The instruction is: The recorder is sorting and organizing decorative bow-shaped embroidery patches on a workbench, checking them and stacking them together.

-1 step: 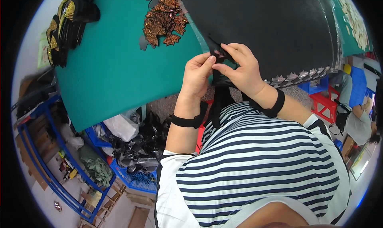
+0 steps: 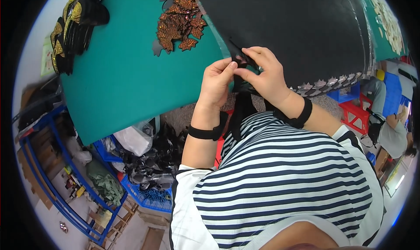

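A large black sheet (image 2: 288, 31) lies over the right part of the green table, with a row of glittery silver-grey jagged pieces (image 2: 328, 84) along its near edge. At the sheet's near left corner, my left hand (image 2: 216, 81) pinches a folded black flap (image 2: 238, 59) between thumb and fingertips. My right hand (image 2: 269, 77) bends its fingers over the same flap from the right, thumb pointing toward the left thumb. Both hands are close together. What lies inside the fold is mostly hidden.
Orange glittery cut-outs (image 2: 175, 24) are heaped on the green table (image 2: 144, 79). Black pieces with gold tips (image 2: 78, 22) stack at the far left. Pale pieces (image 2: 387, 18) lie far right. Below the table are black plastic bags (image 2: 153, 160) and a blue basket (image 2: 146, 199). Another person (image 2: 391, 136) is at right.
Almost nothing differs. The fingers of my right hand and the flap's edge have shifted very slightly.
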